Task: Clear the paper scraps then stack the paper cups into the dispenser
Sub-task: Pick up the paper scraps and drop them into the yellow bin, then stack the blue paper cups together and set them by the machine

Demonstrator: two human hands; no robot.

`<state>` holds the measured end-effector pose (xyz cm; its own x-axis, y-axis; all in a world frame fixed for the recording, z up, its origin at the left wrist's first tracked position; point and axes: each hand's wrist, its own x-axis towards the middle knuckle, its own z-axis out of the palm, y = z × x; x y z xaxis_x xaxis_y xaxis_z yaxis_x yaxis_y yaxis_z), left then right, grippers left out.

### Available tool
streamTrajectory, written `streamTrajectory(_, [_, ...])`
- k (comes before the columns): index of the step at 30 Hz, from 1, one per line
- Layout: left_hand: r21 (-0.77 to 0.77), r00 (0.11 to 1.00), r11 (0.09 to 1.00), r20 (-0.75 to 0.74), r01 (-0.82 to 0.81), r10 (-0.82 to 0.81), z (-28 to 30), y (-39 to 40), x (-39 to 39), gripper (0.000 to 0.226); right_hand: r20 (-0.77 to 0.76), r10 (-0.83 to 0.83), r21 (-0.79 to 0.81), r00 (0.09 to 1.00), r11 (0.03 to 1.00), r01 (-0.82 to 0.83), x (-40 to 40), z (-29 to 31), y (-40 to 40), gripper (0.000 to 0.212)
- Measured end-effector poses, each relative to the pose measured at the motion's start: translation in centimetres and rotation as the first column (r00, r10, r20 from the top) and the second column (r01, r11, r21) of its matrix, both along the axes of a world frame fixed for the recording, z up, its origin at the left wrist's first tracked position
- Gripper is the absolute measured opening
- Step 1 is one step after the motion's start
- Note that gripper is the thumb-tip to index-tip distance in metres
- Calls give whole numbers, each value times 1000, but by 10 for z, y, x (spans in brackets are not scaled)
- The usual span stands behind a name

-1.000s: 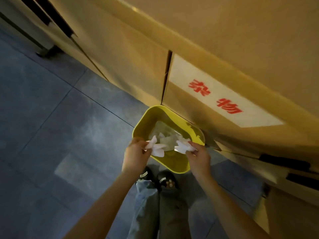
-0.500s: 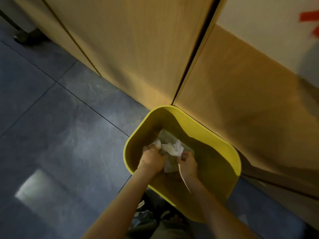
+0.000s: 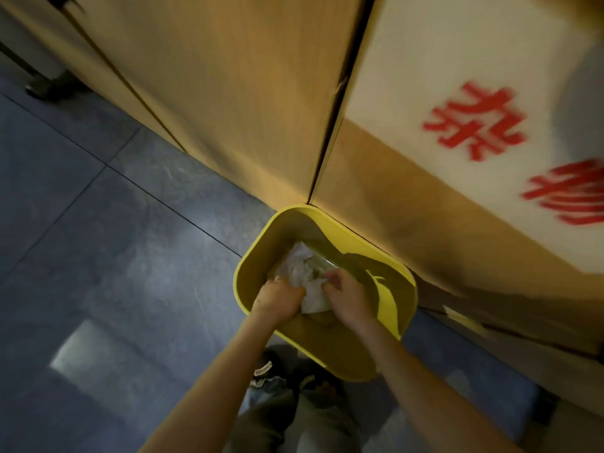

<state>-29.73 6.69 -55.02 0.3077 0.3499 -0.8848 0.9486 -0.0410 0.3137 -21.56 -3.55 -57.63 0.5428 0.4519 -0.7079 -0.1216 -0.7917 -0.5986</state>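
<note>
- A yellow plastic waste bin w/ rounded corners (image 3: pixel 251 273) is seen on the dark grey tiled floor (image 3: pixel 108 256), its far rim set against the base of the light wooden cabinet doors (image 3: pixel 255 103).
- Inside the bin, crumpled white paper scraps (image 3: pixel 302 266) are piled toward 11 o'clock; a clear plastic liner is glimpsed behind them at approx. 1 o'clock. The bin's bottom is in shadow, so nothing more of the contents can be made out.
- Both hands are lowered below the rim, into the bin's mouth.
- The left hand (image 3: pixel 277 300), at 7 o'clock of the paper pile, is curled w/ fingers bent down onto the scraps; knuckles are up and paper is pressed beneath them.
- The right hand (image 3: pixel 346 297), at 4 o'clock of the pile, is closed likewise, w/ fingertips pinched on the white paper's edge.
- A flat piece of the white paper is caught between the two hands, which lie just beside each other, not touching.
- A white label w/ blurred red characters (image 3: pixel 474 122) is fixed on the right-hand door, at 2 o'clock from the bin.
- Dark shoes and grey trouser legs (image 3: pixel 287 416) are seen at 6 o'clock, just beside the bin's near wall.
</note>
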Motion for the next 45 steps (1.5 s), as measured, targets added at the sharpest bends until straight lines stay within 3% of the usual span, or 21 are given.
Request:
streamTrajectory(5, [233, 977, 964, 194, -130, 86, 100, 9, 1, 21, 57, 156, 30, 986, 987, -158, 10, 109, 3, 19])
streamTrajectory(10, [355, 921, 932, 384, -75, -72, 234, 13, 19, 20, 328, 255, 86, 910, 951, -298, 23, 241, 2, 21])
streamTrajectory(15, [419, 827, 906, 527, -55, -194, 357, 6, 46, 20, 577, -3, 272, 817, 944, -189, 41, 377, -8, 14])
streamTrajectory(20, [513, 686, 858, 612, 35, -394, 449, -17, 97, 15, 615, -241, 348, 751, 937, 16, 81, 481, -36, 13])
streamTrajectory(23, [592, 546, 802, 648, 76, -530, 487, -38, 134, 11, 611, -392, 401, 687, 902, 158, 109, 520, -65, 13])
streamTrajectory(28, [638, 382, 760, 676, 125, -630, 519, -85, 200, 22, 572, -585, 465, 575, 809, 360, 152, 543, -125, 12])
streamTrajectory(33, [706, 259, 665, 613, 244, -746, 508, -127, 257, 44, 536, -692, 473, 484, 720, 507, 193, 529, -177, 14])
streamTrajectory(35, [750, 244, 574, 520, 327, -819, 494, -138, 277, 60, 516, -719, 454, 467, 691, 563, 208, 520, -192, 19])
streamTrajectory(38, [870, 155, 285, 242, 403, -958, 466, -153, 301, 77, 515, -722, 412, 462, 681, 605, 236, 507, -207, 36])
streamTrajectory(41, [866, 92, 79, 39, 493, -995, 449, -164, 316, 98, 544, -686, 335, 484, 706, 624, 265, 496, -214, 52])
streamTrajectory(45, [845, 37, 52, 39, 532, -999, 431, -167, 326, 105, 565, -618, 196, 546, 744, 639, 297, 476, -215, 58])
